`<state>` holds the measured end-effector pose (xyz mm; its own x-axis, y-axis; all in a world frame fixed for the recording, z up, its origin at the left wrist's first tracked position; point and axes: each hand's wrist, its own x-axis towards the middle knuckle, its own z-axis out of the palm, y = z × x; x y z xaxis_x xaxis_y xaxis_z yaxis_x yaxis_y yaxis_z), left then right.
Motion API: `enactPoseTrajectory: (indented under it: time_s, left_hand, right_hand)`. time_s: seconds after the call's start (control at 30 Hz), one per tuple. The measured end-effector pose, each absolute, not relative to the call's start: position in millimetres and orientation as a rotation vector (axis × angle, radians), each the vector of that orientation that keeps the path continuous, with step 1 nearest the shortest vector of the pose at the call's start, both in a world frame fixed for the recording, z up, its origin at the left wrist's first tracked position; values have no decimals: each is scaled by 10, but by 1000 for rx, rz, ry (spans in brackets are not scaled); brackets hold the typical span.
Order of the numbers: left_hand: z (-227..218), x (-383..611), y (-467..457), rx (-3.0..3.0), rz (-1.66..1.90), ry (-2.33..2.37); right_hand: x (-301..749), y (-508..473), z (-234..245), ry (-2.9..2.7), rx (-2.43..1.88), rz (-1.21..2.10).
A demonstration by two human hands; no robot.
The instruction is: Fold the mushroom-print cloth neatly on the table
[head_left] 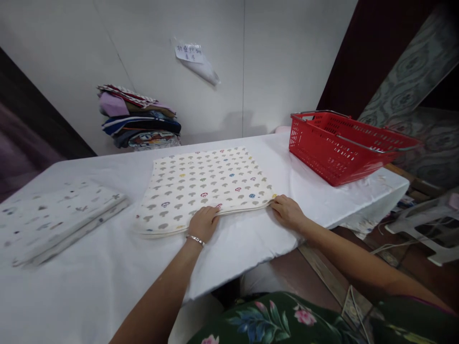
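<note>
Left hand [202,224] and right hand [289,212], fingers closed, grip the near edge of the cloth [208,184], the right at its corner. It lies flat on the surface [229,253], long axis left-right, right end angled slightly away. Left of the cloth lies folded fabric [64,210]; right and beyond, a basket [326,153]; behind-left, clothes [141,122].

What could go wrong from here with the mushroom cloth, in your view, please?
The mushroom cloth might slip out of line between its layers, since the left hand and right hand are only at its near edge. The basket stands towards the right end of the table, so a bump could perhaps knock it off.
</note>
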<state>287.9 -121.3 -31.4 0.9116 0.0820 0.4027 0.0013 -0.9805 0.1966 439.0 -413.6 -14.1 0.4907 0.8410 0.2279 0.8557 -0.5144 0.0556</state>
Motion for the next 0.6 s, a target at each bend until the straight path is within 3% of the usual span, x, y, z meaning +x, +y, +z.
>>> enactPoseTrajectory:
  time_s: [0.23, 0.6]
  left_hand:
    - [-328, 2877, -1210, 2860, 638, 71]
    - [-276, 2859, -1269, 2982, 541, -4]
  right_hand:
    - [4449, -4009, -159, -1571, -2755, -342]
    - [4537, -4354, -100, -1775, -2551, -237]
